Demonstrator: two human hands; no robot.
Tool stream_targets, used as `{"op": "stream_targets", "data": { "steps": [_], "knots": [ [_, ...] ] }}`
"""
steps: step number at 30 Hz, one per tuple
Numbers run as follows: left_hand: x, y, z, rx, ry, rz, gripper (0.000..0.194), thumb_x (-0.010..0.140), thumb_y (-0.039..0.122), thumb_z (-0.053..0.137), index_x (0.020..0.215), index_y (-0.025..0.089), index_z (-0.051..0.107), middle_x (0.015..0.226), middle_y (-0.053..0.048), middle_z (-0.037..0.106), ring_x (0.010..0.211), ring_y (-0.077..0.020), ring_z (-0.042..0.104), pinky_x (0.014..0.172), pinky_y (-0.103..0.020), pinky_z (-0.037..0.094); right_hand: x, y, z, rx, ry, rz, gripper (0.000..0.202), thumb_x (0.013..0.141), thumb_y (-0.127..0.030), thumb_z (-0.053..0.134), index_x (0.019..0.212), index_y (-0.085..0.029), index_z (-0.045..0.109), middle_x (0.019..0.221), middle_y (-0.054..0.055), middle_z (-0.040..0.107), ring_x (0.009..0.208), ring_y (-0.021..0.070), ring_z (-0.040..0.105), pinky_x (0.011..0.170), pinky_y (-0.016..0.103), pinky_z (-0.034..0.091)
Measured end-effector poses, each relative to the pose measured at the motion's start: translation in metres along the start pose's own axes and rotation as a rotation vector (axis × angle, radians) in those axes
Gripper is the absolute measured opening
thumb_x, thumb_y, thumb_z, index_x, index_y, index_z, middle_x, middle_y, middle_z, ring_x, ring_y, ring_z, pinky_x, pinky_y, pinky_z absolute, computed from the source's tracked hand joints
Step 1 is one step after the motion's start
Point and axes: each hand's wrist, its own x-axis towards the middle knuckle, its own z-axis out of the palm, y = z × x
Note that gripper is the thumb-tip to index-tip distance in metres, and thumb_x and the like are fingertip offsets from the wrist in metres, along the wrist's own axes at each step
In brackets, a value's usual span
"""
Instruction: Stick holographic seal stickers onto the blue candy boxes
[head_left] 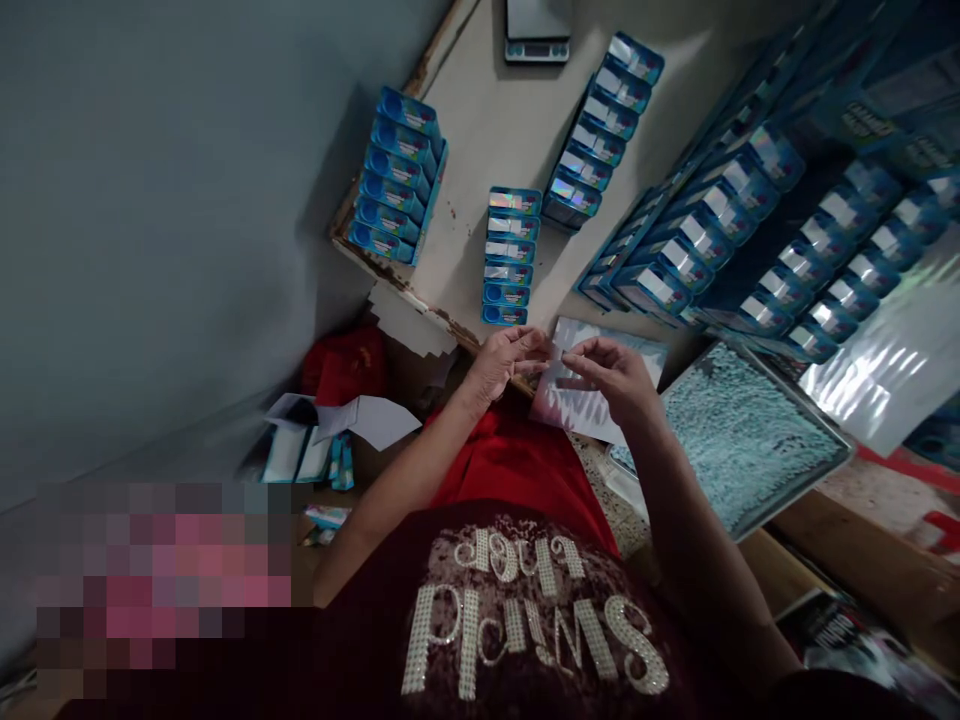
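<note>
Both hands are in front of my waist at the table's near edge. My left hand (510,362) has its thumb and fingers drawn together; anything between the tips is too small to make out. Close beside it, my right hand (611,375) is in a pinch, and what it holds cannot be told. Under the right hand lies a shiny silver sheet (589,405). Just beyond the hands stands a row of small blue boxes (510,255). Silvery stickers show on the farther boxes, while the two nearest have plain blue tops.
More blue boxes stand in rows at left (397,175) and right (600,130). A digital scale (536,50) sits at the far edge. At right is a tray of pale blue granules (750,430). A wall (187,200) borders the left, with a red bag (345,365) below.
</note>
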Motion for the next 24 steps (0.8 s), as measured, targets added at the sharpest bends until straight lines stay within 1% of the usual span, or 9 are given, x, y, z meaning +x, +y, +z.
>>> {"op": "stream_targets", "data": {
  "steps": [2, 5, 7, 9, 12, 15, 18, 21, 24],
  "knots": [
    [-0.003, 0.006, 0.0, 0.038, 0.047, 0.007, 0.056, 0.06, 0.052, 0.101, 0.089, 0.016, 0.069, 0.086, -0.005, 0.078, 0.08, -0.017, 0.076, 0.076, -0.028, 0.061, 0.003, -0.003, 0.005, 0.003, 0.003, 0.021, 0.05, 0.055, -0.058, 0.1, 0.074, -0.021, 0.072, 0.067, -0.001, 0.067, 0.054, 0.0107, 0.053, 0.052, 0.027, 0.054],
    [-0.006, 0.015, -0.003, 0.125, 0.168, 0.07, 0.048, 0.066, 0.051, 0.097, 0.086, 0.016, 0.071, 0.084, -0.005, 0.078, 0.08, -0.0177, 0.077, 0.073, -0.027, 0.058, 0.015, -0.006, 0.017, -0.024, 0.04, 0.025, 0.047, 0.056, -0.057, 0.097, 0.07, -0.02, 0.071, 0.06, -0.003, 0.062, 0.051, 0.0099, 0.046, 0.049, 0.027, 0.049],
    [-0.005, 0.022, -0.008, 0.201, 0.274, 0.178, 0.041, 0.072, 0.049, 0.093, 0.086, 0.017, 0.073, 0.081, -0.004, 0.077, 0.076, -0.0162, 0.075, 0.071, -0.025, 0.056, 0.03, -0.007, 0.03, -0.082, 0.102, -0.03, 0.043, 0.06, -0.056, 0.093, 0.067, -0.02, 0.071, 0.059, -0.003, 0.06, 0.052, 0.0102, 0.045, 0.05, 0.026, 0.043],
    [0.0, 0.03, -0.017, 0.308, 0.396, 0.312, 0.031, 0.077, 0.045, 0.089, 0.083, 0.017, 0.075, 0.076, -0.002, 0.075, 0.071, -0.0146, 0.071, 0.07, -0.025, 0.054, 0.049, -0.005, 0.045, -0.187, 0.183, -0.115, 0.039, 0.067, -0.055, 0.087, 0.069, -0.019, 0.073, 0.059, -0.002, 0.06, 0.055, 0.011, 0.046, 0.052, 0.026, 0.037],
    [0.014, 0.041, -0.037, 0.482, 0.523, 0.472, 0.021, 0.082, 0.038, 0.085, 0.08, 0.018, 0.078, 0.075, -0.002, 0.076, 0.072, -0.0146, 0.068, 0.072, -0.025, 0.052, 0.079, 0.0, 0.069, -0.427, 0.291, -0.201, 0.034, 0.076, -0.052, 0.078, 0.074, -0.018, 0.078, 0.06, 0.0, 0.062, 0.059, 0.014, 0.052, 0.058, 0.026, 0.036],
    [0.032, 0.047, -0.058, 0.557, 0.555, 0.526, 0.019, 0.082, 0.037, 0.084, 0.081, 0.018, 0.079, 0.077, -0.002, 0.077, 0.073, -0.0148, 0.067, 0.073, -0.026, 0.051, 0.099, 0.006, 0.084, -0.641, 0.367, -0.242, 0.032, 0.082, -0.049, 0.072, 0.081, -0.018, 0.082, 0.064, 0.002, 0.068, 0.064, 0.0177, 0.059, 0.064, 0.028, 0.04],
    [0.047, 0.045, -0.073, 0.548, 0.547, 0.503, 0.021, 0.08, 0.038, 0.084, 0.081, 0.018, 0.08, 0.075, -0.002, 0.076, 0.07, -0.0143, 0.065, 0.07, -0.025, 0.049, 0.107, 0.008, 0.091, -0.76, 0.418, -0.245, 0.032, 0.085, -0.048, 0.07, 0.085, -0.02, 0.083, 0.07, 0.004, 0.073, 0.067, 0.0201, 0.063, 0.067, 0.029, 0.042],
    [0.055, 0.04, -0.079, 0.514, 0.528, 0.468, 0.023, 0.079, 0.04, 0.084, 0.08, 0.017, 0.079, 0.073, -0.001, 0.074, 0.068, -0.0136, 0.064, 0.068, -0.025, 0.048, 0.108, 0.007, 0.094, -0.814, 0.441, -0.22, 0.03, 0.085, -0.047, 0.071, 0.086, -0.02, 0.084, 0.072, 0.004, 0.074, 0.069, 0.0214, 0.064, 0.068, 0.03, 0.042],
    [0.059, 0.036, -0.081, 0.475, 0.512, 0.463, 0.024, 0.079, 0.041, 0.084, 0.081, 0.017, 0.079, 0.074, -0.002, 0.075, 0.069, -0.0139, 0.064, 0.068, -0.024, 0.049, 0.107, 0.005, 0.095, -0.809, 0.436, -0.202, 0.029, 0.086, -0.046, 0.07, 0.087, -0.02, 0.084, 0.073, 0.004, 0.075, 0.071, 0.0218, 0.066, 0.068, 0.03, 0.043]
  ]
}}
